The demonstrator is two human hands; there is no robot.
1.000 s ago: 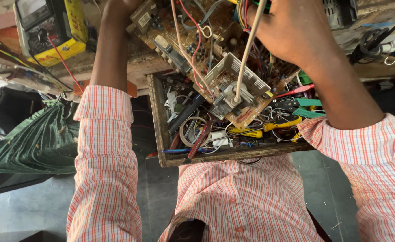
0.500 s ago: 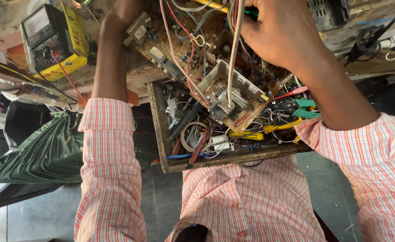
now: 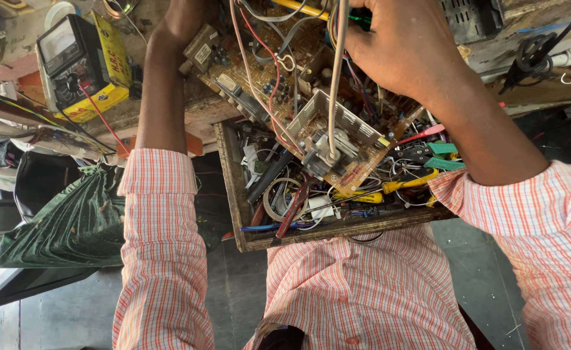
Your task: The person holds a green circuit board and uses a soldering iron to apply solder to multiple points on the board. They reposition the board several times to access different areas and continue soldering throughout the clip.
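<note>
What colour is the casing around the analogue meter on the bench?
Yellow, around a black face: the meter, head view.

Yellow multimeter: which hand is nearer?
Left. The left hand sits at the circuit board's edge, just beside the yellow multimeter. The right hand is across the board, among the wires.

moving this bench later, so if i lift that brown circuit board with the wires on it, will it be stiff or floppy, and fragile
The circuit board itself looks like a rigid flat sheet, so probably stiff. The wires looped over it would likely flop and snag on the open tool drawer below. Its many small upright parts and the pale frame at one corner suggest it is fragile and corner-heavy.
</note>
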